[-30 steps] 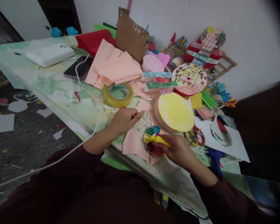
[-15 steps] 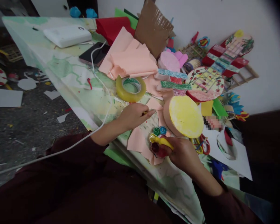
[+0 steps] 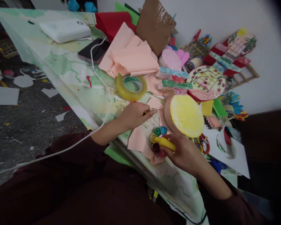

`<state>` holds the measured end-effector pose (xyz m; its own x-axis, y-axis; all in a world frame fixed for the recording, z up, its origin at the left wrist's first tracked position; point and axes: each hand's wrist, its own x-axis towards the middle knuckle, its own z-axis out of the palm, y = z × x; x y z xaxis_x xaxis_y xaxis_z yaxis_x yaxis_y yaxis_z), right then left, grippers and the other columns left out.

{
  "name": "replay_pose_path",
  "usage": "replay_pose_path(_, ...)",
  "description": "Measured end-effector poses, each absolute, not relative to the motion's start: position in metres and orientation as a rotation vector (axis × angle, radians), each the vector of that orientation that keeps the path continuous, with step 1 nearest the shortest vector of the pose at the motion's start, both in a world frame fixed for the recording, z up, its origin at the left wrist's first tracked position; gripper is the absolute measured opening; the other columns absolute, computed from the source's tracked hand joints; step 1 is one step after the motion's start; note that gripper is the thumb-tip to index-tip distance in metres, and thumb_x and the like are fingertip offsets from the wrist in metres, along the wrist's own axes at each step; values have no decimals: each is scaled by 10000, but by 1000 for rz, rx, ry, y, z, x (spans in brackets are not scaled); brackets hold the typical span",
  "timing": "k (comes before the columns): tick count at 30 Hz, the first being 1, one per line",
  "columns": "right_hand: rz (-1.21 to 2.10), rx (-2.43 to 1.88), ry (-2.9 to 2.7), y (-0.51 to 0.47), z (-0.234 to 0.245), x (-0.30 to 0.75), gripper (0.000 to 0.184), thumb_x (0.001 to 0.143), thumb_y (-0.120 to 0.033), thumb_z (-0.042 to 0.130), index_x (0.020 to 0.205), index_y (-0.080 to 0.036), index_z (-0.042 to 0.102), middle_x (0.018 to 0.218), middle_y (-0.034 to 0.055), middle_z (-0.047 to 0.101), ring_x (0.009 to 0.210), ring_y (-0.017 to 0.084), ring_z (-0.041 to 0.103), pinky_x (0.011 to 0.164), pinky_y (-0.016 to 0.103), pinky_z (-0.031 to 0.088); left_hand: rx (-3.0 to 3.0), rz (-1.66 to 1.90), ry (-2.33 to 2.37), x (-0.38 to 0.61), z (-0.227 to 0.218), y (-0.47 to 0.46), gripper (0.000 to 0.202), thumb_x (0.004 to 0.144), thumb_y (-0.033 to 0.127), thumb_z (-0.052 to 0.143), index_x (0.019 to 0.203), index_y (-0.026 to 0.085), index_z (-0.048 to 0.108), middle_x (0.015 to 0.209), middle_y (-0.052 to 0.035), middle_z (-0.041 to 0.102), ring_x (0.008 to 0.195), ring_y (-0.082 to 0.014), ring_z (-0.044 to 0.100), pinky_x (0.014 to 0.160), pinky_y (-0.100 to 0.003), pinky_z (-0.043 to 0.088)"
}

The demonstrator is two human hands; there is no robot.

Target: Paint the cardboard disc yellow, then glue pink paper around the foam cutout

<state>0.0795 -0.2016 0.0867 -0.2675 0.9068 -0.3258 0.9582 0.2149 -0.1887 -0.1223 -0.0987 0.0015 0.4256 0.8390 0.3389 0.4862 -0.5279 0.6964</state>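
Observation:
My right hand (image 3: pixel 184 153) is closed around a yellow paint bottle (image 3: pixel 165 143), its narrow tip pointing left at a small pot of yellow paint. That pot belongs to a cluster of little paint pots (image 3: pixel 157 131) holding green, blue, dark red and red paint. My left hand (image 3: pixel 135 114) is closed on a thin yellowish stick (image 3: pixel 146 112), mostly hidden by the fingers, so its kind is unclear. Just behind the pots stands a round piece with a yellow painted face (image 3: pixel 187 116) and a peach paper side. Peach paper scraps (image 3: pixel 137 139) lie under and beside the pots.
A roll of yellowish tape (image 3: pixel 131 95) lies beyond my left hand. A white cable (image 3: pixel 105 115) crosses the table edge near my left arm. Folded peach paper (image 3: pixel 133 59), a phone (image 3: pixel 95 50), a white box-like device (image 3: pixel 65 30) and painted crafts (image 3: pixel 207 82) stand farther back.
The yellow bottle has turned slightly, showing more of its body, and my right hand has shifted a little to the right. My left hand stays almost still. The whole view has tilted slightly.

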Motion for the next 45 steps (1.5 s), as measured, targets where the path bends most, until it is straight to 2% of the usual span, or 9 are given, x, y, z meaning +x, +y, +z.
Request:
replay_pose_path(3, -570, 1912, 2352, -203, 89, 80, 381, 811, -283, 586, 1148, -106, 562, 914, 149, 715, 829, 282, 673, 682, 371, 476, 2183, 934, 1126, -122, 2, -99, 497, 970, 516, 394, 604, 187, 472, 583, -5, 481, 591, -156, 454, 558, -305, 249)
replay_pose_path(12, -839, 2288, 2597, -203, 77, 91, 313, 701, -366, 792, 947, -203, 692, 956, 89, 689, 873, 236, 647, 729, 363, 522, 2217, 915, 1136, -123, 3, -99, 498, 977, 501, 380, 635, 180, 548, 610, -22, 544, 620, -167, 505, 568, -301, 297)
replay_pose_path(17, -1454, 2707, 2382, -197, 58, 92, 385, 598, -410, 846, 830, -207, 615, 738, 8, 644, 680, 184, 602, 616, 312, 500, 2227, 927, 1144, -123, 2, -99, 497, 975, 490, 391, 593, 189, 495, 574, -11, 506, 596, -161, 481, 562, -304, 282)
replay_pose_path(20, -1531, 2889, 2433, -196, 43, 81, 340, 665, -415, 788, 833, -222, 564, 762, -7, 603, 692, 162, 595, 614, 283, 499, 2222, 931, 1145, -123, 2, -99, 492, 970, 482, 403, 579, 191, 469, 564, -4, 490, 579, -153, 463, 560, -303, 274)
replay_pose_path(25, -1878, 3062, 2529, -193, 34, 55, 255, 835, -421, 604, 869, -261, 408, 1041, 33, 614, 953, 183, 680, 803, 353, 547, 2208, 914, 1125, -122, 1, -98, 480, 965, 483, 408, 594, 187, 480, 574, -4, 487, 595, -155, 470, 578, -301, 286)
replay_pose_path(27, -2052, 3187, 2394, -190, 35, 48, 253, 829, -364, 620, 869, -266, 390, 870, -21, 629, 747, 133, 678, 740, 324, 549, 2194, 908, 1127, -121, 0, -98, 481, 964, 487, 406, 592, 190, 475, 573, -2, 480, 596, -155, 469, 582, -302, 292)
replay_pose_path(31, -2253, 3401, 2143, -182, 33, 44, 315, 738, -311, 731, 849, -255, 441, 543, -133, 465, 461, 70, 494, 574, 239, 494, 2188, 895, 1139, -121, 2, -98, 478, 960, 488, 402, 587, 195, 463, 573, -5, 478, 594, -158, 467, 576, -306, 287)
replay_pose_path(38, -2492, 3394, 1722, -179, 37, 39, 473, 734, -550, 711, 654, -236, 366, 457, -127, 348, 368, 61, 362, 396, 226, 370, 2216, 873, 1142, -121, 3, -98, 489, 964, 485, 398, 574, 197, 461, 564, -11, 492, 582, -160, 472, 560, -308, 272)
replay_pose_path(45, -2386, 3410, 1988, -177, 39, 27, 339, 733, -311, 710, 625, -227, 399, 407, -133, 338, 339, 51, 328, 390, 218, 336, 2219, 887, 1151, -121, 1, -99, 513, 970, 518, 367, 591, 193, 483, 581, -23, 521, 600, -169, 488, 555, -308, 267)
